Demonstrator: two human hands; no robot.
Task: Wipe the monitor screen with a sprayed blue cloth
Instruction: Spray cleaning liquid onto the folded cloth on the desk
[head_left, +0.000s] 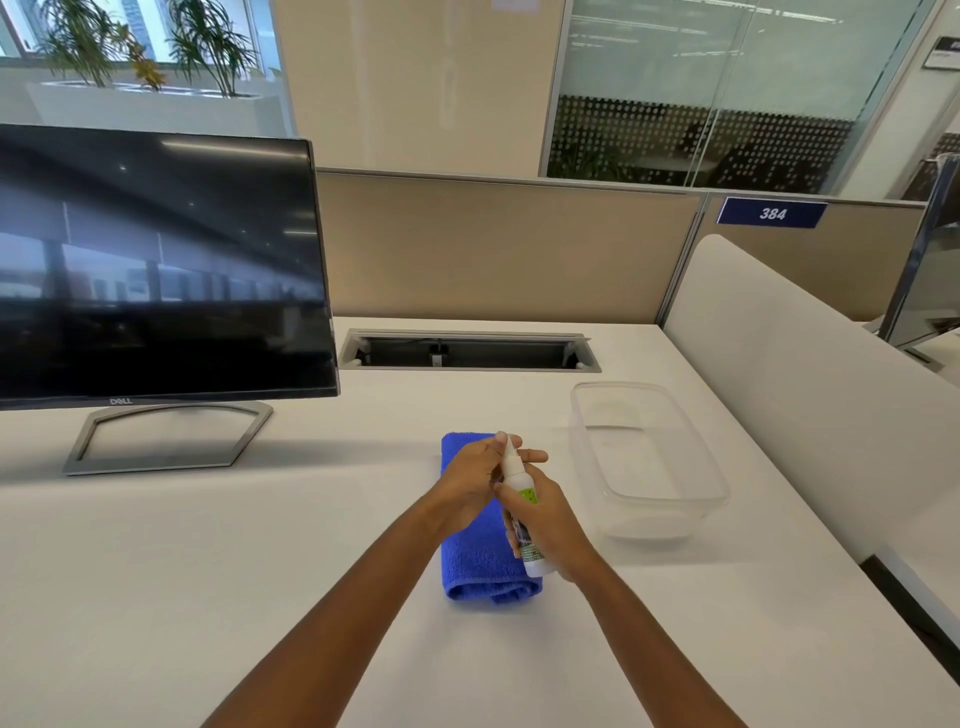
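Gripping white spray bottle (514, 470) tilted over folded blue cloth (470, 566): right hand (553, 519) wraps lower body, left hand (470, 483) pinches nozzle end. Cloth lies mid-desk (208, 571), just beside clear tub (644, 519) at right. Monitor (156, 260) stands well apart at far left, bare desk between.

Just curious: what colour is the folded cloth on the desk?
Blue: the cloth shows best in the head view.
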